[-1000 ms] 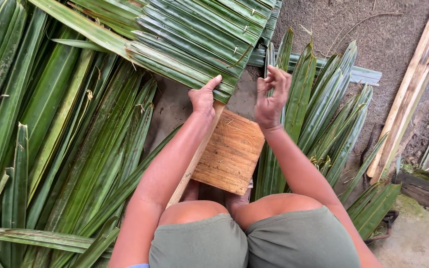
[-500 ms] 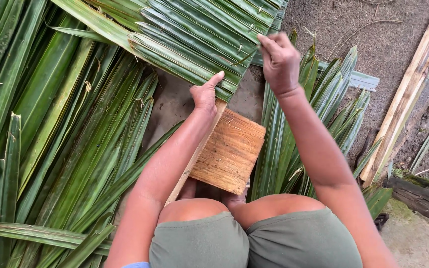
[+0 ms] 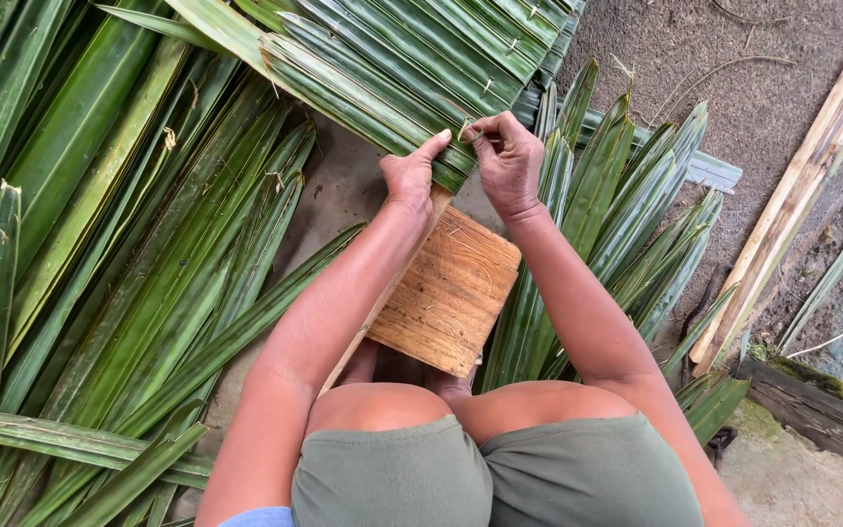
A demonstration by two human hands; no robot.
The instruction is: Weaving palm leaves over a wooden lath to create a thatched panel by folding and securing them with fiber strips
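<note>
Partly hidden: left hand (image 3: 410,181), right hand (image 3: 506,161) pinching leaf panel (image 3: 382,73) edge.

Right hand (image 3: 507,161) has come down beside left hand (image 3: 412,176) — both now pinching the leaf panel (image 3: 382,68).

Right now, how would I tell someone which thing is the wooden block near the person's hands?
Start at the panel of folded green leaves across the top, where the left hand and right hand meet. Just below them, between the forearms and above the knees, lies the wooden block. It is the only tan, grained, squarish thing among long green leaves.
</note>
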